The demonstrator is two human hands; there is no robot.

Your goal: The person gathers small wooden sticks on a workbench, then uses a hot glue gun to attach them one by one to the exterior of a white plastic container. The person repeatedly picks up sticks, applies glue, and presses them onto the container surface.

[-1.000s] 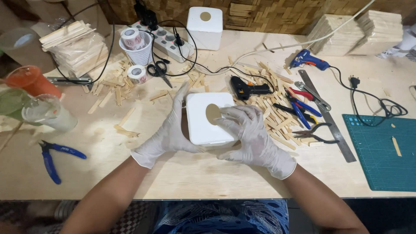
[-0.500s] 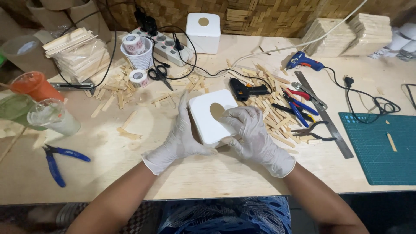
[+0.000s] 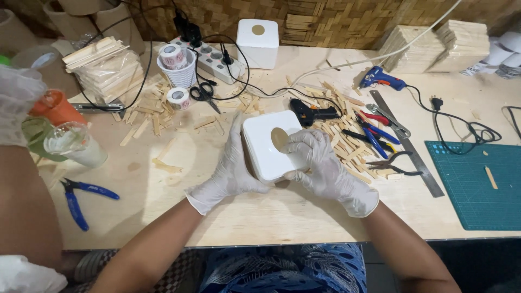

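Both of our gloved hands clasp the white rounded-square plastic box with a tan oval opening on top (image 3: 268,144), which sits on the pale wooden tabletop (image 3: 282,217) directly between them: our left hand (image 3: 230,173) lies flat along its left side with fingers stretched up the edge, and our right hand (image 3: 320,168) curls over its right side, fingertips by the opening. Beyond our hands, at the far edge of the table, stands a second white box with a round tan spot (image 3: 258,42). Up and to the left of our left hand, a white ribbed cup holding a roll of printed tape (image 3: 178,66) sits beside another small tape roll (image 3: 177,97) and a clear-wrapped bundle of flat wooden sticks (image 3: 106,68). Right of our right hand lie scattered wooden stick pieces (image 3: 347,146) and a green cutting mat (image 3: 477,184), cut off by the frame. Far left, another person's arm is only partly visible.
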